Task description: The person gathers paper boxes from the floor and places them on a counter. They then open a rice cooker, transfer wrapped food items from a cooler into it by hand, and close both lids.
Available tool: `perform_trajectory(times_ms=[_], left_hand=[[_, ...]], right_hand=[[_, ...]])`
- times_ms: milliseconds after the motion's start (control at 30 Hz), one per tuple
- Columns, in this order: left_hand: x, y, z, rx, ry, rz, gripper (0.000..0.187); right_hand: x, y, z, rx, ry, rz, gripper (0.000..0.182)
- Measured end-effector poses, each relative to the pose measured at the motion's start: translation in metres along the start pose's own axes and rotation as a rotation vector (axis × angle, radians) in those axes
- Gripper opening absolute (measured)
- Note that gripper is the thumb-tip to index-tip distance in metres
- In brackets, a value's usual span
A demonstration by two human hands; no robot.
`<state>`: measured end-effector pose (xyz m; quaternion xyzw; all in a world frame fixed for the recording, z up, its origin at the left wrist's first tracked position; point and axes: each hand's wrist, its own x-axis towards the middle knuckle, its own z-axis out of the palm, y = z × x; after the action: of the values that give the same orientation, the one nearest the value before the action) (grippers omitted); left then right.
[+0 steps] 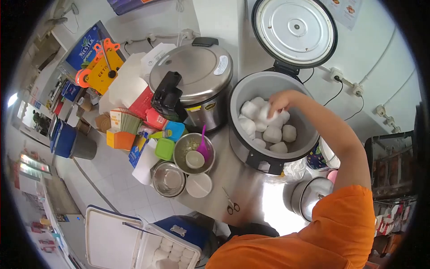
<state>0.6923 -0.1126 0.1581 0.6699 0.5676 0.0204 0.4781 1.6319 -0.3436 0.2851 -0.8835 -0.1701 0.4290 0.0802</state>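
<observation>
White rounded bundles (272, 134) lie piled in the grey inner pot (251, 85) of an open rice cooker (244, 150), its lid (295, 38) raised. The right hand (283, 99) reaches in, fingers (274, 106) bent down at one bundle; whether they clamp it cannot be told, nor can the left hand's grip. Alongside stands a second, closed rice cooker (192, 74).

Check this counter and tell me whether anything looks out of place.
Possibly the scissors: they lie loose on the counter, blades uncovered, near the open cooker. No spill or damage clearly shows.

Right hand (283, 101) downward (fingers (272, 110) apparently bent)
</observation>
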Motion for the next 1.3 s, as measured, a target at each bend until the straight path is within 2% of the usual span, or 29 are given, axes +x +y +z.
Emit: perform_trajectory(times_ms=[67,200,267,300,367,400,467,500,533,567,600,667,733,767,833,967,1033,1067,1133,1167,1200,1233,1267,1300], left_hand=[[0.014,0.087,0.041,-0.258,-0.035,0.037,0.042],[0.049,0.237,0.122,-0.702,-0.262,0.207,0.052],[0.066,0.305,0.159,-0.797,-0.435,0.299,0.057],[0.075,0.337,0.175,-0.812,-0.521,0.341,0.060],[0.096,0.393,0.204,-0.784,-0.693,0.442,0.059],[0.109,0.417,0.216,-0.749,-0.782,0.499,0.056],[0.132,0.445,0.235,-0.869,-1.010,0.536,0.074],[0.123,0.468,0.246,-0.732,-0.922,0.548,0.079],[0.108,0.494,0.256,-0.727,-0.929,0.548,0.079],[0.092,0.519,0.266,-0.744,-0.875,0.610,0.088],[0.083,0.531,0.271,-0.761,-0.817,0.667,0.097],[0.086,0.523,0.274,-0.789,-0.783,0.644,0.099],[0.087,0.508,0.275,-0.815,-0.744,0.611,0.102],[0.087,0.501,0.274,-0.835,-0.732,0.575,0.102],[0.094,0.480,0.277,-0.879,-0.741,0.518,0.098],[0.097,0.463,0.280,-0.918,-0.771,0.469,0.088],[0.102,0.457,0.281,-0.963,-0.766,0.328,0.065],[0.104,0.458,0.282,-0.964,-0.768,0.327,0.065],[0.096,0.477,0.283,-0.898,-0.694,0.271,0.058],[0.090,0.494,0.285,-0.905,-0.690,0.266,0.058],[0.081,0.514,0.288,-0.708,-0.633,0.321,0.056],[0.075,0.529,0.295,-0.507,-0.577,0.374,0.054],[0.072,0.534,0.306,-0.679,-0.697,0.494,0.069],[0.064,0.539,0.312,-0.818,-0.803,0.522,0.075]], right_hand=[[0.032,0.017,0.035,-0.041,-0.247,-0.219,0.057],[0.059,0.021,0.069,0.082,-0.208,-0.218,0.047],[0.041,-0.003,0.060,-0.726,-0.044,-0.432,0.053],[0.002,-0.022,0.056,-0.770,0.083,-0.448,0.058],[-0.057,-0.043,0.051,-0.122,0.288,-0.785,0.065],[-0.099,-0.057,0.050,0.225,0.021,-0.873,0.066],[-0.150,-0.074,0.063,0.582,-0.241,-0.927,0.069],[-0.162,-0.079,0.070,0.557,-0.246,-0.929,0.071],[-0.167,-0.080,0.074,0.534,-0.252,-0.934,0.075],[-0.152,-0.072,0.077,0.533,-0.123,-0.880,0.070],[-0.139,-0.061,0.076,0.536,-0.121,-0.882,0.070],[-0.113,-0.039,0.059,0.429,0.079,-0.687,0.074],[-0.091,-0.022,0.049,-0.043,0.313,-0.475,0.073],[-0.078,-0.017,0.054,-0.041,0.308,-0.478,0.073],[-0.046,-0.010,0.067,-0.297,0.076,-0.583,0.072],[0.002,-0.014,0.118,-0.309,0.064,-0.705,0.067],[-0.005,-0.025,0.124,-0.373,0.322,-0.692,0.065],[-0.009,-0.027,0.119,-0.374,0.323,-0.690,0.065],[-0.075,-0.051,0.081,0.155,0.301,-0.706,0.046],[-0.115,-0.061,0.072,0.429,0.150,-0.727,0.048],[-0.146,-0.069,0.069,0.706,-0.008,-0.732,0.051],[-0.156,-0.070,0.068,0.704,-0.012,-0.728,0.051],[-0.163,-0.069,0.066,0.487,0.041,-0.927,0.055],[-0.167,-0.067,0.066,0.258,0.095,-1.117,0.060]])
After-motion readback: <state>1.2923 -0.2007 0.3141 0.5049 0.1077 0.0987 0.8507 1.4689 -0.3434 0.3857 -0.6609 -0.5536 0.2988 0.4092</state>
